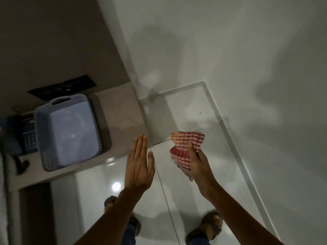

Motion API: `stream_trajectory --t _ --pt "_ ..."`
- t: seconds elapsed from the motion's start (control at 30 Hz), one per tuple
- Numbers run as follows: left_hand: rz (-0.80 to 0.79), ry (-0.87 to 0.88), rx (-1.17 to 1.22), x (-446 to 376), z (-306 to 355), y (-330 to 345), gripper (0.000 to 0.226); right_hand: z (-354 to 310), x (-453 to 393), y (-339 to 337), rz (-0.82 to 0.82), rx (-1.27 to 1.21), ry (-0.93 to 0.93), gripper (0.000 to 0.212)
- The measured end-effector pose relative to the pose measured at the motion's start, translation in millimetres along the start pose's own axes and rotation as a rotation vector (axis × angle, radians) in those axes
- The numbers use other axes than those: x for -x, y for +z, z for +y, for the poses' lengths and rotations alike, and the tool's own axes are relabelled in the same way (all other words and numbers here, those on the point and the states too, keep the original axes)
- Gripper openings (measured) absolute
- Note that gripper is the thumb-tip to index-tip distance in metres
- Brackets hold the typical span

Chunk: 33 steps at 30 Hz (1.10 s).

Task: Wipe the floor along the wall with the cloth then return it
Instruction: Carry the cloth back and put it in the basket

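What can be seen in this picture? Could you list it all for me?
cloth: one, red and white check, bunched in the right hand, held up above the floor
basket: one, pale blue-grey plastic, on the shelf at left
shelf: one, light beige, left of the wall corner
dark device: one, black with keys, behind the basket, too blurred to name
floor: white glossy tiles, centre and bottom
wall: white, right side
sandals: two, dark, on the feet at bottom
left hand: one, open and flat, holding nothing
right hand: one, closed on the cloth
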<state>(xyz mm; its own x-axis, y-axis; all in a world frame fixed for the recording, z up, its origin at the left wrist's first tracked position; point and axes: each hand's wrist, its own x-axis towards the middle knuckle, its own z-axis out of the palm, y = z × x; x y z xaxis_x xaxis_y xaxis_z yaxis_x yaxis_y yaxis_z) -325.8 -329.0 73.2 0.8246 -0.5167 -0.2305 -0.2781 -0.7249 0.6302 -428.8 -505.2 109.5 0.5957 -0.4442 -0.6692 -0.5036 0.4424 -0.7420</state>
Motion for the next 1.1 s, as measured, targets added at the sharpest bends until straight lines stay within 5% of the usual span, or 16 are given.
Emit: stream_trajectory --t 0.33,0.5,0.63,0.93,1.03,1.1 --pt "0.026 -0.107 -0.068 -19.2 -182.8 -142.8 0.067 -24.1 -32.1 235.7 0.041 0.100 0.076 0.037" --pt "0.067 -0.170 -0.076 -27.0 -248.5 -175.1 0.069 -29.2 -63.3 305.4 -0.021 0.199 0.091 0.015" --pt "0.153 -0.244 -0.082 -41.3 -285.9 -182.6 0.069 -29.1 -81.3 348.3 -0.136 0.341 -0.070 0.034" --pt "0.144 -0.327 -0.051 -64.9 -351.7 -185.7 0.069 -17.3 -142.0 428.2 -0.167 0.812 -0.529 0.034" --pt "0.031 -0.271 -0.049 -79.7 -374.1 -186.6 0.069 14.8 -170.3 443.6 -0.289 1.232 -0.887 0.044" --pt "-0.023 -0.267 -0.041 -90.5 -382.8 -186.1 0.069 37.6 -180.2 448.2 -0.473 1.579 -0.771 0.060"
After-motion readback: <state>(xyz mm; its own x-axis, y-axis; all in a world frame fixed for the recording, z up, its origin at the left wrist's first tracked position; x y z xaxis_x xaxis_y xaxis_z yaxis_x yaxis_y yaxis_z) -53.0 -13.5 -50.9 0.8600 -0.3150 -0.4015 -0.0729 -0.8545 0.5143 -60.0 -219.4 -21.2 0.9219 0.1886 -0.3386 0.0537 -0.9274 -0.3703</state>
